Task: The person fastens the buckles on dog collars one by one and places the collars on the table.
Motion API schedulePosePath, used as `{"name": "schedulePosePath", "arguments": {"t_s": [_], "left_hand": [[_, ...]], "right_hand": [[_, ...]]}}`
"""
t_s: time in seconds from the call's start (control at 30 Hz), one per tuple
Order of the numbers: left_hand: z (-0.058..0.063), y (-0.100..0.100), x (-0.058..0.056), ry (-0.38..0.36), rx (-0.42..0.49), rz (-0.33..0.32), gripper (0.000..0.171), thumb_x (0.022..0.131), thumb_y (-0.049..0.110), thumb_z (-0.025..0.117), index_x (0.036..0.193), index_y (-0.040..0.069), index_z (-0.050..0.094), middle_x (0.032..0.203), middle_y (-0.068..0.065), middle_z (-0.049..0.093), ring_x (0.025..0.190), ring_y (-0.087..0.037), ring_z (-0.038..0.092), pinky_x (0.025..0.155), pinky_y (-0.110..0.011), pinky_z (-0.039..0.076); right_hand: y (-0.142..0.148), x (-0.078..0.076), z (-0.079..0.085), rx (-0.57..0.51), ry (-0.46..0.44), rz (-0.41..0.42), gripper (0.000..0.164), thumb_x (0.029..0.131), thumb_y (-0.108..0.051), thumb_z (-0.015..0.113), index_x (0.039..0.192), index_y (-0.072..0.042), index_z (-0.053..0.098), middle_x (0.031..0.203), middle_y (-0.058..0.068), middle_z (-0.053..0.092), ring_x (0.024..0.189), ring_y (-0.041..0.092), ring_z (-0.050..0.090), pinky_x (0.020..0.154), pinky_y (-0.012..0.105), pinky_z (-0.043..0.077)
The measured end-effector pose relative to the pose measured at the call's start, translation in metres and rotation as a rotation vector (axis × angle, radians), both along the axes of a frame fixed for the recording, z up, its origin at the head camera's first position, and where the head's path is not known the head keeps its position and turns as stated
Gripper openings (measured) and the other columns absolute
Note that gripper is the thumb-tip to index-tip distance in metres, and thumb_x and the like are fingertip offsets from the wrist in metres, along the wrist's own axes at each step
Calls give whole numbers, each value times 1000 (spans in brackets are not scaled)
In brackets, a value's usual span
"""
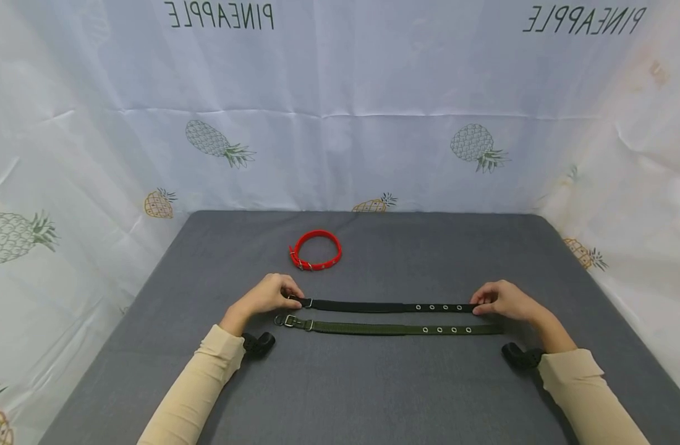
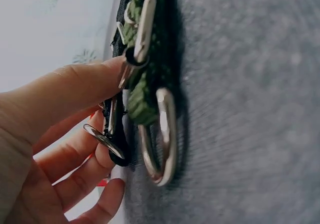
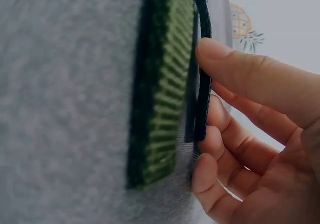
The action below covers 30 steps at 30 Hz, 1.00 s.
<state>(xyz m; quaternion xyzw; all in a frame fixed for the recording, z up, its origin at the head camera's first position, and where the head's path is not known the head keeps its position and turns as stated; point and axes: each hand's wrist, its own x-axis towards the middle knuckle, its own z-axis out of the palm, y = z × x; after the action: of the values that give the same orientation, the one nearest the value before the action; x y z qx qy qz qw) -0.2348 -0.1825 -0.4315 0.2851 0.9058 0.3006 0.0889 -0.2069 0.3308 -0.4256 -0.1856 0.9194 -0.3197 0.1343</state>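
A black collar (image 1: 368,306) with metal eyelets is stretched out straight from side to side. My left hand (image 1: 270,293) pinches its buckle end, where a metal ring (image 2: 104,140) hangs in the left wrist view. At the other end, the tip of the strap is pinched between thumb and fingers of my right hand (image 1: 504,299). Just in front, a green collar (image 1: 368,329) lies parallel on the table, its buckle (image 1: 289,321) to the left and its eyelets to the right. Close up, the green collar's ribbed end (image 3: 167,149) shows beside my right thumb.
Behind the black collar, a red collar (image 1: 339,250) lies buckled into a loop. Grey cloth covers the table (image 1: 373,389). A white curtain (image 1: 340,161) with pineapple prints hangs behind and along both sides. Each wrist wears a black strap-like device (image 1: 259,345).
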Motion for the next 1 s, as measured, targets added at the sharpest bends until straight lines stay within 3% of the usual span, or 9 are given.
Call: {"name": "schedulePosePath", "arguments": {"t_s": [0.3,0.57,0.87,1.0], "left_hand": [[16,-7,0,-24,27,24,15,83,18,76,95,9,76,98,-8,74,83,-9,62,72,-20,49],[31,-11,1,-46,37,71,18,89,18,70,103,9,73,102,-9,74,90,-15,65,82,-34,51],[43,-17,-1,-80,107,128,18,88,18,70,104,9,73,102,-11,73,83,-11,60,72,-24,49],[49,-19,-2,-70,145,163,19,89,20,70,105,9,73,101,-11,72,83,-10,61,74,-23,49]], "right_hand": [[0,-1,7,0,-25,13,22,89,-16,68,102,1,68,100,15,70,77,-9,55,65,22,48],[-3,-6,18,-42,-60,20,23,92,-14,63,106,5,64,99,17,70,80,-6,61,70,25,54],[-4,-7,34,-61,-35,-1,25,93,-16,63,107,5,63,98,21,70,82,-2,65,73,28,56],[-4,-8,43,-81,-6,3,26,95,-15,60,111,6,63,97,18,70,82,2,66,72,30,57]]}}
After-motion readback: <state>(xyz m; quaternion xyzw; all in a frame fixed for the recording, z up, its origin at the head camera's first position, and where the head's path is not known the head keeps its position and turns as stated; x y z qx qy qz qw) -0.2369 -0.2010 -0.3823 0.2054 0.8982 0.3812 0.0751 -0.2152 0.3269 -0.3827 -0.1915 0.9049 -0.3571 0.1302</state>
